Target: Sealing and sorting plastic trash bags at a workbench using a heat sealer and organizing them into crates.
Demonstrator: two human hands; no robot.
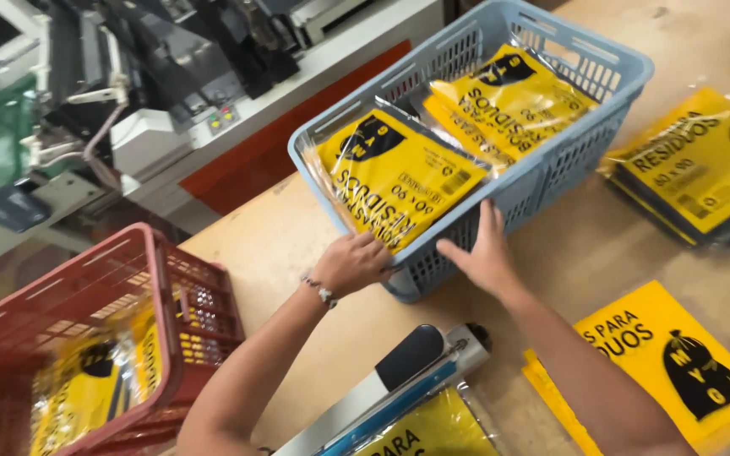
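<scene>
Nearest the camera, at the bottom edge, lies a long grey and black heat-sealer bar with a blue strip (399, 380), a clear packet with a yellow printed insert (433, 431) just under it, and to its right a flat yellow printed sheet with a black sack drawing (669, 355) on the wooden worktable (280, 236). Beyond these, the left hand (352, 263) curls closed over the near rim of the pale blue slotted plastic basket (551, 169), touching the yellow packet standing inside (394, 173); the right hand (483, 253) is spread wide, flat against the basket's near wall. The basket sits mid-table, tilted, with a second yellow packet (509, 97) farther in. The work seems to be at the stage of gripping and shifting the basket; moving it calls for a steady two-handed hold. A red slotted basket (86, 338) stands near left, a stack of sealed packets (703, 169) far right.
</scene>
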